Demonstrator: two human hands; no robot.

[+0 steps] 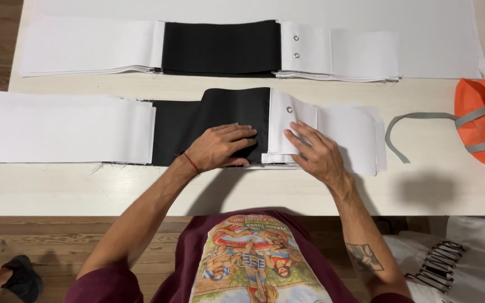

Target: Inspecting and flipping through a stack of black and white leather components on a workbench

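On table: fabric band point(113, 126) lying left-right; left hand point(217, 147), right hand point(315, 154) fingers spread flat.

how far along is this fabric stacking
Done: one neat stack of white-and-black panels lies at the table's far side. In hand: the left hand presses the near stack's black panel while the right hand lifts its white layers. Left: those uneven right edges.

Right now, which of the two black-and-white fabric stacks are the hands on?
The nearer stack; left hand presses its black panel, right hand its white end. The far stack lies untouched.
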